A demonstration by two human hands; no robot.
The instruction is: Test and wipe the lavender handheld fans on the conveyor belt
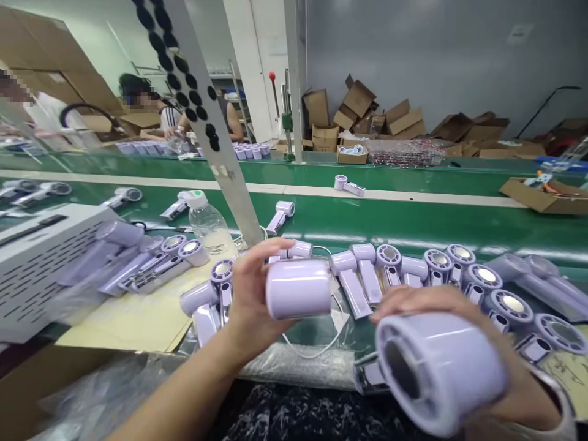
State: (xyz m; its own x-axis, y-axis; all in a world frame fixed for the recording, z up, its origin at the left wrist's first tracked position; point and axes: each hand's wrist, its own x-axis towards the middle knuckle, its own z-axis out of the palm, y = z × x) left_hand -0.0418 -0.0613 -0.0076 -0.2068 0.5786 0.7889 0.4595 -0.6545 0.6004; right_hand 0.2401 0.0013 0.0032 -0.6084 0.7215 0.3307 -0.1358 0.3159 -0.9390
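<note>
My left hand (pixel 245 306) is closed around a lilac handheld fan (pixel 301 289), its smooth round head lying sideways above the bench. My right hand (pixel 429 299) grips a second lilac handheld fan (pixel 463 361), close to the camera, with its ringed, dark-centred end facing left and down. A shiny handle end (pixel 370 373) shows beside this fan; whether it belongs to it I cannot tell. Behind both hands lies a row of similar lilac fans (pixel 351 285), some showing pale or dark round centres. A white cable (pixel 316 355) loops on the bench between the hands.
A clear bottle (pixel 211 229) stands left of a slanted metal post (pixel 220 141). Further left are a grey vented box (pixel 50 263) and fans on yellow paper (pixel 151 312). Single fans lie on the green conveyor (pixel 395 217). People work across it; cardboard boxes (pixel 361 101) pile up behind.
</note>
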